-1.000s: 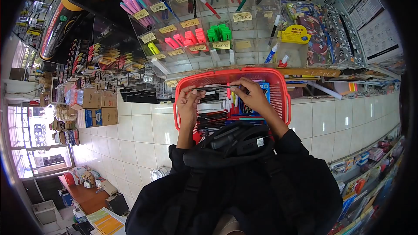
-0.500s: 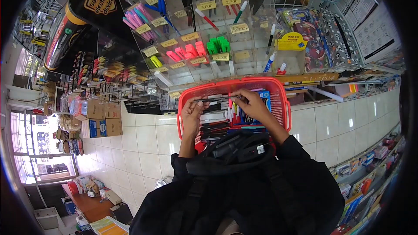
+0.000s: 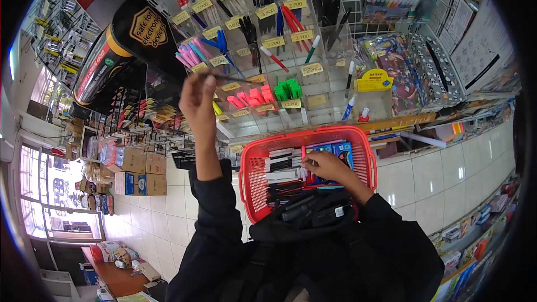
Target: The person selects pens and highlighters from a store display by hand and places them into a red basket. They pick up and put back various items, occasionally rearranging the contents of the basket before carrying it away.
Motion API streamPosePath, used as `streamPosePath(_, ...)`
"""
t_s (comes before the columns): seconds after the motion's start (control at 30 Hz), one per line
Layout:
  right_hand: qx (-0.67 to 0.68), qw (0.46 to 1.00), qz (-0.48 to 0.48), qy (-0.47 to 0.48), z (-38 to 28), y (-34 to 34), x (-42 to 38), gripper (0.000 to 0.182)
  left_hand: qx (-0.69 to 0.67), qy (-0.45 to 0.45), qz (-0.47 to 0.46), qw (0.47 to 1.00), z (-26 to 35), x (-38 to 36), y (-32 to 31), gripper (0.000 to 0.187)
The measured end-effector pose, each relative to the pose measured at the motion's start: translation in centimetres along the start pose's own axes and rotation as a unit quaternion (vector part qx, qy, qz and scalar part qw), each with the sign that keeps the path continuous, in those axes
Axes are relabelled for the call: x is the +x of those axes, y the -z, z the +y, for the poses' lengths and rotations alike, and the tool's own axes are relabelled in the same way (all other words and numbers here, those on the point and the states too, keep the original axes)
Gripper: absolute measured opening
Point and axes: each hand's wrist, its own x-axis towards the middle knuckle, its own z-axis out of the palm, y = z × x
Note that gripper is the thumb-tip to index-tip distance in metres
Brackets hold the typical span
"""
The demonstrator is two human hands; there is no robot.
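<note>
My left hand (image 3: 197,103) is raised at the left of the pen display (image 3: 330,100), closed on a thin dark pen (image 3: 232,78) that points right across the slots. Under it are pink and teal pens (image 3: 193,51) and yellow, pink and green highlighters (image 3: 288,89). My right hand (image 3: 327,166) is low inside the red basket (image 3: 254,204), fingers curled together at a row of pens and markers (image 3: 282,162). What its fingertips hold, if anything, is hidden. A blue package (image 3: 342,151) lies beside that hand in the basket.
A black bag (image 3: 305,210) hangs at my front, over the basket's near edge. A large battery-shaped display (image 3: 106,59) stands at the left. A yellow box (image 3: 375,81) and patterned pouches (image 3: 430,61) are on the right. Cardboard boxes (image 3: 140,170) stand on the floor.
My left hand has gone up and left from the basket to the display, carrying the dark pen. My right hand has let go of that pen and lowered to the basket's pens. The view has shifted.
</note>
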Motion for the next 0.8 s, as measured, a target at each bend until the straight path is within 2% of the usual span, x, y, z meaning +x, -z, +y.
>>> streamPosePath(0.1, -0.022, 0.999, -0.025, -0.028, 0.5, 0.2, -0.1, 0.026, 0.020, -0.081, 0.007, 0.996, 2.6, 4.6, -0.9, 0.024)
streamPosePath(0.2, -0.021, 0.999, -0.022, -0.033, 0.6, 0.2, -0.2, 0.027, -0.019, -0.141, -0.002, 0.990, 4.0, 9.0, -2.6, 0.025)
streamPosePath(0.3, -0.037, 0.999, -0.018, -0.022, 0.9, 0.1, -0.2, 0.028, -0.045, -0.190, -0.068, 0.978, 4.9, 12.9, -5.2, 0.025)
streamPosePath(0.47, -0.048, 0.997, -0.044, -0.027, 1.2, -0.2, -0.2, 0.029, -0.033, -0.221, -0.153, 0.963, 4.5, 16.9, -11.9, 0.026)
streamPosePath(0.57, -0.041, 0.998, -0.043, -0.027, 1.7, -0.3, -0.4, 0.029, 0.013, -0.205, -0.194, 0.959, 5.4, 17.7, -15.3, 0.028)
streamPosePath(0.67, -0.041, 0.998, -0.043, -0.036, 1.6, -0.1, -0.4, 0.029, 0.058, -0.217, -0.195, 0.955, 5.1, 18.4, -18.1, 0.025)
streamPosePath(0.8, -0.049, 0.997, -0.049, -0.046, 1.6, 0.0, -0.4, 0.029, 0.179, -0.271, -0.218, 0.920, 1.2, 20.5, -21.0, 0.027)
